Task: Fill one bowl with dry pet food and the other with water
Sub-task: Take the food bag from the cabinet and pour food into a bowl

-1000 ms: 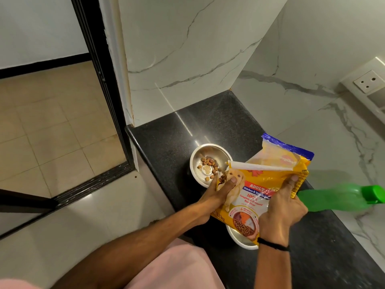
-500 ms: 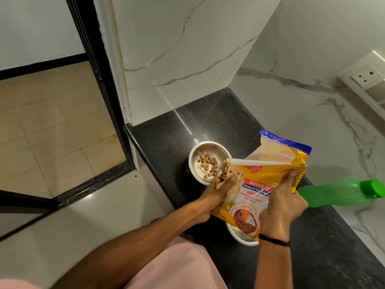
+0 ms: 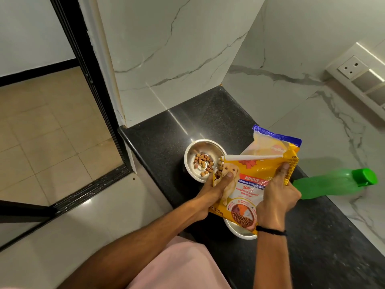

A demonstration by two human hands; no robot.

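1. The pet food bag [image 3: 256, 180] looks like soft, glossy film with loose kibble inside. I expect it to crumple, slide under the skin and shift its weight as it tips.
2. I judge the best hold is at the two side edges, where the film is doubled and stiffer. One hand belongs close to the mouth to steer the flow.
3. My left hand [image 3: 210, 190] is at the open lower corner, thumb pressed flat on the printed front. The other fingers are hidden behind the bag, so I judge it a pinch rather than see one.
4. My right hand [image 3: 279, 197] holds the opposite edge, its fingers [image 3: 285, 166] curled round the yellow seam.
5. The bag hangs tilted between my hands above the worktop [image 3: 166, 130]. Its mouth is over the rim of the steel bowl [image 3: 192, 152], which sits by the worktop's left edge.
6. Kibble [image 3: 203, 162] lies thin in that bowl, with bare metal showing, and more crowds the mouth.
7. The second bowl [image 3: 239, 233] is nearer me, mostly under the bag. I cannot tell what it holds.
8. The green bottle [image 3: 333, 182] waits at the worktop's wall edge, just beside my right hand.
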